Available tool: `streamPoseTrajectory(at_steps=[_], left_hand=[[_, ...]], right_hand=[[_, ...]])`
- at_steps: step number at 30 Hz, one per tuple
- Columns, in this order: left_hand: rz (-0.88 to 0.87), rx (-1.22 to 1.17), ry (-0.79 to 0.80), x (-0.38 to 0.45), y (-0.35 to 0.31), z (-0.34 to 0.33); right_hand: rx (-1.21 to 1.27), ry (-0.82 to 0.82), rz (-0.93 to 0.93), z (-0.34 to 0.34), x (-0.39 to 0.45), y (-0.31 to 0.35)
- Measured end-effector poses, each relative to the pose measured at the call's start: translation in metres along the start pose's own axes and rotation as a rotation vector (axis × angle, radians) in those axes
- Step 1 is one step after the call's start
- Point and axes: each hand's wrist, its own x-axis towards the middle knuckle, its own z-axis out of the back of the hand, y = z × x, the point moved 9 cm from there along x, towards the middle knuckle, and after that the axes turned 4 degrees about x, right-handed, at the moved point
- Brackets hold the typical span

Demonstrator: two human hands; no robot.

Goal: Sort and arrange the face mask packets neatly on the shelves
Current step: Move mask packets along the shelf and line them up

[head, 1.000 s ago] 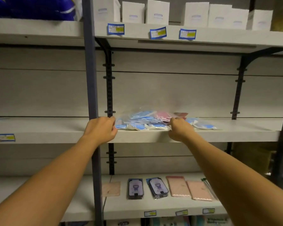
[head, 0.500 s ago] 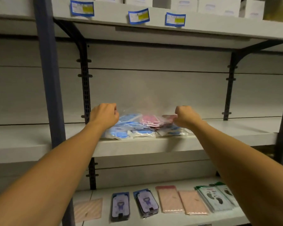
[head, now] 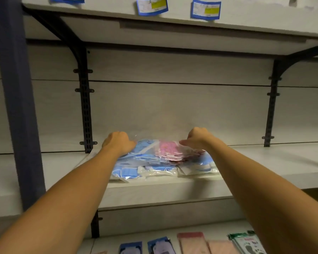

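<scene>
Packets: loose pile of face mask packets (head: 162, 160), crinkly clear plastic over blue and pink masks, centre of frame on the pale matt middle shelf (head: 264, 162)
Left hand (head: 118, 143): fingers curled on the pile's left edge
Right hand (head: 196, 138): pinches plastic at the pile's top right
Hidden: fingertips behind knuckles; lower-shelf packs (head: 191, 242) cut off at bottom edge

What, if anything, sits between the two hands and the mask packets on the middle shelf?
Nothing visible. The left hand and right hand are already on the pile of mask packets, one at each end, on the middle shelf.
</scene>
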Motion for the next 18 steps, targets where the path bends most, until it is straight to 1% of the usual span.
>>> streamPoseTrajectory(at_steps=[2, 6, 8, 11, 14, 15, 16, 18], left_hand=[[0.01, 0.0, 0.042, 0.003, -0.002, -0.007], [0.006, 0.111, 0.07, 0.005, -0.002, -0.006], [0.022, 0.075, 0.087, 0.009, 0.0, -0.004], [0.042, 0.001, 0.112, 0.011, 0.004, -0.003], [0.037, -0.107, 0.07, 0.012, 0.004, 0.004], [0.029, -0.135, 0.045, 0.012, 0.004, 0.008], [0.017, -0.153, 0.019, 0.012, 0.003, 0.013], [-0.011, -0.188, -0.028, 0.011, 0.001, 0.022]], right_hand=[[0.068, 0.015, -0.008, -0.01, 0.007, 0.008], [0.124, 0.131, -0.055, -0.031, 0.008, 0.021], [0.123, 0.17, -0.083, -0.034, 0.007, 0.023], [0.094, 0.185, -0.136, -0.034, 0.012, 0.019], [0.094, 0.194, -0.139, -0.035, 0.017, 0.018], [0.103, 0.19, -0.127, -0.034, 0.017, 0.019], [0.118, 0.149, -0.11, -0.028, 0.016, 0.019], [0.174, 0.015, -0.078, -0.008, 0.01, 0.02]])
